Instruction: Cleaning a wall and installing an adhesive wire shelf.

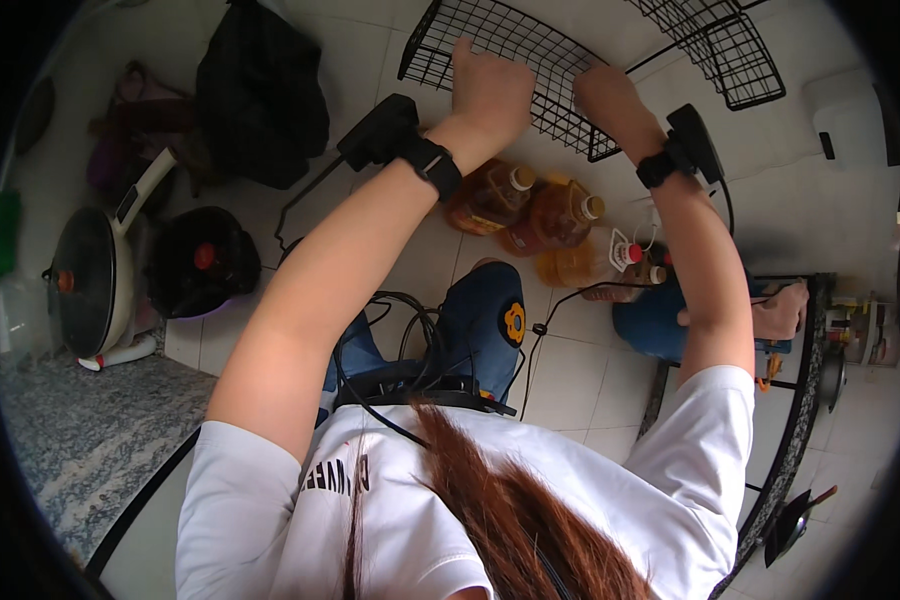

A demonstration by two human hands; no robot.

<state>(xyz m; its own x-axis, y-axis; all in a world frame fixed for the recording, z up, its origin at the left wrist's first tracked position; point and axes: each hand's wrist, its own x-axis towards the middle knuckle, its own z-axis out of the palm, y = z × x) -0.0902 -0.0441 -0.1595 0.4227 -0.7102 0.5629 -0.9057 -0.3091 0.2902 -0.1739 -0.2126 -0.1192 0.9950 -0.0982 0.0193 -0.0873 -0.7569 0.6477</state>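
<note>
A long black wire basket is at the top middle, in front of the pale tiled wall. My left hand is closed at its near side, the thumb raised over the mesh; the other fingertips are hidden behind the hand. Close to the basket's right end, my right hand is curled shut against the wires, its fingers mostly out of sight. Each wrist wears a black strap with a dark box, and cables run from them. A second black wire basket is at the upper right.
Below the baskets stand several bottles of amber liquid. A lidded pan, a black pot and a black bag are at left. A speckled stone counter fills the lower left. Loose black cables hang at my waist.
</note>
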